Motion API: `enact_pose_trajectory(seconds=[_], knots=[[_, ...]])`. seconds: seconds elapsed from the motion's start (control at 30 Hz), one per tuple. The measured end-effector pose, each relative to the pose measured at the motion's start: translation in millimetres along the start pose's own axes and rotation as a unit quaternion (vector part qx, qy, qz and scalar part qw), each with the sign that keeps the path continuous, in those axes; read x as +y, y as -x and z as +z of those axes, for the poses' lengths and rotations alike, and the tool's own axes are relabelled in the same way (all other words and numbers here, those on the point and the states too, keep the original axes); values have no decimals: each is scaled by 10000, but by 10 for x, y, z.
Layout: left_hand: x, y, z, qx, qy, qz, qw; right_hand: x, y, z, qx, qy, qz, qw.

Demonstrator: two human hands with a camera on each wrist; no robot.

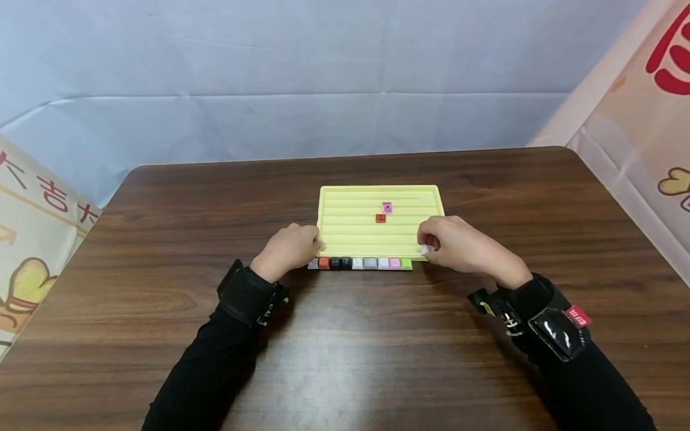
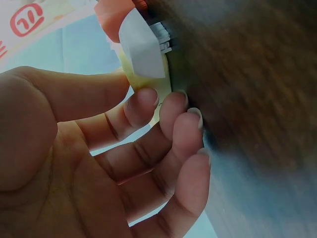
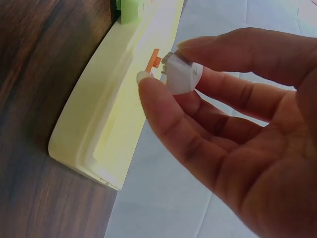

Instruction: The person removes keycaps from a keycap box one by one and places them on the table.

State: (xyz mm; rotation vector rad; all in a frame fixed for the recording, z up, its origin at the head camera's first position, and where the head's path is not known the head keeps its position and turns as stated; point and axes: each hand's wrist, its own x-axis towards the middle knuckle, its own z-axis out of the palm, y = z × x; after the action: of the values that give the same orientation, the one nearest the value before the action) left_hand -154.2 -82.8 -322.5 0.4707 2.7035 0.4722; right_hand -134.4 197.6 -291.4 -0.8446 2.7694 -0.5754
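Observation:
A pale yellow ridged board [image 1: 350, 236] lies on the table. My left hand [image 1: 291, 248] holds its left edge near the front corner, thumb and fingertips against the yellow edge in the left wrist view. Over the board's front right corner, my right hand [image 1: 458, 245] pinches a white keycap [image 3: 181, 74] between thumb and fingers. The keycap is tilted, and small grey prongs show on its underside. On the ridges sit a pink square piece [image 1: 387, 207] and a red square piece [image 1: 380, 218]. Several coloured keycaps [image 1: 370, 263] form a row along the board's front edge.
The brown wooden table [image 1: 345, 347] extends around the board on all sides. Behind it hangs a pale blue cloth [image 1: 323, 78]. Printed cloths with red characters stand at the left [image 1: 38, 239] and right [image 1: 647, 149].

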Motion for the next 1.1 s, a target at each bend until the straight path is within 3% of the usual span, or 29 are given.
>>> enact_pose_trajectory(seconds=[0.47,1.1], knots=[[4,5,-4,19,-53,11,10000,-23,8,29,99,57,-170,9998],[8,14,-2,50,-20,39,10000,-65,24,85,-389,6,-178,9991]])
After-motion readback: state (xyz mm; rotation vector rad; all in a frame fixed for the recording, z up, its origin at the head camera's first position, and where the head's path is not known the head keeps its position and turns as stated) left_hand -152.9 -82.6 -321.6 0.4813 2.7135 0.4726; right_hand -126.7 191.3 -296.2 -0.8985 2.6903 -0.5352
